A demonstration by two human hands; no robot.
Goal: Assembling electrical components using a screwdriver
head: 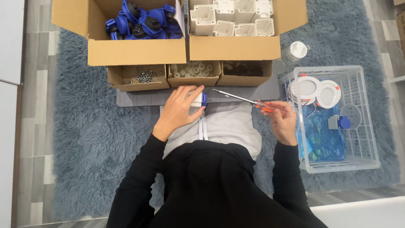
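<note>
Two hands work in the head view: my left hand (179,110) closes over a white-and-blue part (198,99) on my lap, my right hand (282,120) grips an orange-handled screwdriver (242,99). I think the long tip could slip off the part. Below is a grey shaggy rug (93,135) on a wood-plank floor (36,109)

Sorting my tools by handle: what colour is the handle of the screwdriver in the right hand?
Orange, seen in the head view: the screwdriver handle sits in the right hand.

3 small boxes (192,75) sit just before 2 large boxes (181,48); a wire basket (337,118) lies right of them, a jar (295,52) behind it
</note>
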